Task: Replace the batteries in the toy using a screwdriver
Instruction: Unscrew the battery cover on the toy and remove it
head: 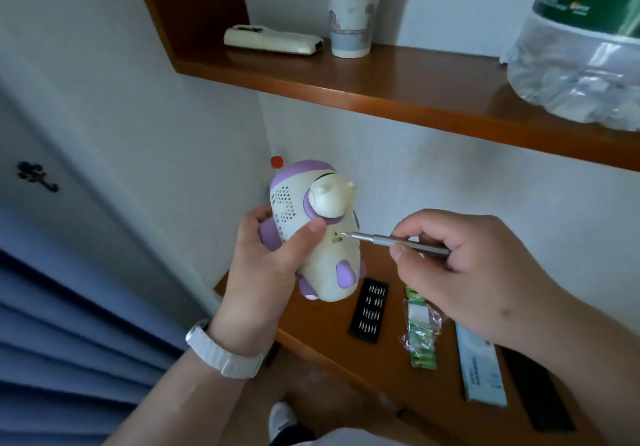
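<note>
A cream and purple toy robot (322,237) with a red antenna ball is held up in the air, its back turned toward me. My left hand (266,265) grips its body, thumb pressed across the back. My right hand (464,265) pinches a thin silver screwdriver (398,243). The driver's tip touches a small recess on the toy's back. On the wooden table below lie a pack of green batteries (420,331) in clear wrap and a black tray of screwdriver bits (370,310).
A light blue box (479,366) and a dark flat object (536,390) lie on the wooden table (322,324) at right. A wooden shelf (381,85) overhead carries a remote, a paper cup and a big water bottle. A blue curtain hangs at left.
</note>
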The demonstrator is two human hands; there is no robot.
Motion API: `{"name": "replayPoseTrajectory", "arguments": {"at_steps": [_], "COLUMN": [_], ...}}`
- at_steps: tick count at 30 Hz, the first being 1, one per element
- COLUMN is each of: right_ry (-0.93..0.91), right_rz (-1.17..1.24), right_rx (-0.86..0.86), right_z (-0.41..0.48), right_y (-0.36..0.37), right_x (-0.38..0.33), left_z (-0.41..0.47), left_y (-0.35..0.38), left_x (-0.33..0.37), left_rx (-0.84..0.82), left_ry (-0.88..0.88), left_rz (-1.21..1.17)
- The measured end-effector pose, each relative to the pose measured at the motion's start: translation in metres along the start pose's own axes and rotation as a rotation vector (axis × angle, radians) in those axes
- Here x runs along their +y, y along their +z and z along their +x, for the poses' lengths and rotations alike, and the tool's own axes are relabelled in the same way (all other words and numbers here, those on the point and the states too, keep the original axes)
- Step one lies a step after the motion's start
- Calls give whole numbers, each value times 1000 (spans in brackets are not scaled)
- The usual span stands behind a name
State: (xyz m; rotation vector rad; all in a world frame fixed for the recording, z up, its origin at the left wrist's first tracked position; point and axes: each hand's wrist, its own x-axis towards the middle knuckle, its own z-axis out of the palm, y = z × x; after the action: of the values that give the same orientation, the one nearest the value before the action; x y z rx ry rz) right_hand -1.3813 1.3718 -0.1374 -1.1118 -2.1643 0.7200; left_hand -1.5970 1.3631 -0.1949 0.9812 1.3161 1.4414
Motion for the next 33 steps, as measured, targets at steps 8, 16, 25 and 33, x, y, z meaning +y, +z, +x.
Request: {"name": "replayPoseTrajectory", "arguments": {"at_steps": [8,16,25,33], "right_ry": [-126,-172,-154,-171], "right_rz": [-147,-253,-390,-427], "right_rx": [51,102,158,146], "right_z": [-6,-11,-19,-19], "right_y": [-6,-11,-16,-25], "right_x": [-10,-17,-19,-16], "left_z": [-19,-33,-48,-46], "left_y": [4,5,22,31], "left_x": [21,27,36,43], "left_rx": [49,107,144,128], "left_ry": [32,73,186,213], "left_rz": [-10,66,232,277]}}
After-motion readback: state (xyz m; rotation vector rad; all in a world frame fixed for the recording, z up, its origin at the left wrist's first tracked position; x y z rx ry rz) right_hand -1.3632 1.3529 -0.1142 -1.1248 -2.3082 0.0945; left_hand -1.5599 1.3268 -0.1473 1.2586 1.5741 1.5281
